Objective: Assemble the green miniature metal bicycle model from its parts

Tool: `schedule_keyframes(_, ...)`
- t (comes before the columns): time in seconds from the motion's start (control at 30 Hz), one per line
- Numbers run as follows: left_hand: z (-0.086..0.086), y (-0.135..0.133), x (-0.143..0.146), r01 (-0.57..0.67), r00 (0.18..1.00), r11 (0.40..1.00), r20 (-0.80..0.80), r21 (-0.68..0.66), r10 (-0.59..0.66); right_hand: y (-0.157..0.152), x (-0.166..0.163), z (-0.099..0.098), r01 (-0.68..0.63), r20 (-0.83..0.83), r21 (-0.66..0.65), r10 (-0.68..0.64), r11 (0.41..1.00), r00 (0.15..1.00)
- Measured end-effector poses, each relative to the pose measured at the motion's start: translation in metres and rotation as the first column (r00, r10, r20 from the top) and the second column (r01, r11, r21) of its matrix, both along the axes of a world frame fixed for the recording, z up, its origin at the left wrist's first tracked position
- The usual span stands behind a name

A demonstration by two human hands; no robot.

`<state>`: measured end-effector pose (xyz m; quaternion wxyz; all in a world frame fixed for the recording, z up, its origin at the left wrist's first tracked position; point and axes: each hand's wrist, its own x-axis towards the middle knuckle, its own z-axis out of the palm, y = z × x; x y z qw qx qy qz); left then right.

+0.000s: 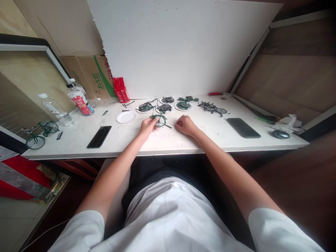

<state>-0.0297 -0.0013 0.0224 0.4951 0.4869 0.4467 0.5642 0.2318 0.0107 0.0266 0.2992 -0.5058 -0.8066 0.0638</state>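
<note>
Between the fingers of my left hand is a partly built model bicycle, green, with a spoked wheel facing me. My right hand rests on the table a little to the right, its fingers curled together; whatever they may pinch is too small to make out. A thin dark strip lies between the two hands. Just beyond them stand white plates of small parts, among them a plate of green pieces and a plate of dark wheels. An unloaded white plate sits left of my left hand.
A whole green model bicycle stands at the table's left end, near two bottles. Phones lie left and right. More black parts are heaped at the back right. A mouse and crumpled plastic occupy the right end.
</note>
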Motion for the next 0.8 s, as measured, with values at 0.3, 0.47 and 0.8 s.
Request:
schedule_keyframes(0.3, 0.007, -0.007, 0.002, 0.001, 1.000, 1.000, -0.018, 0.001, -0.001, 0.004, 0.001, -0.001, -0.055, -0.273, -0.115, 0.021, 0.992, 0.962)
schedule_keyframes(0.47, 0.007, -0.007, 0.002, -0.003, 1.000, 1.000, -0.025, 0.000, 0.003, 0.001, 0.002, 0.006, -0.190, -0.659, -0.193, 0.016, 0.963, 0.752)
schedule_keyframes(0.8, 0.005, -0.006, 0.001, -0.003, 0.999, 1.000, -0.049, -0.004, 0.003, -0.002, 0.004, 0.012, -0.318, -0.768, -0.264, 0.002, 0.911, 0.641)
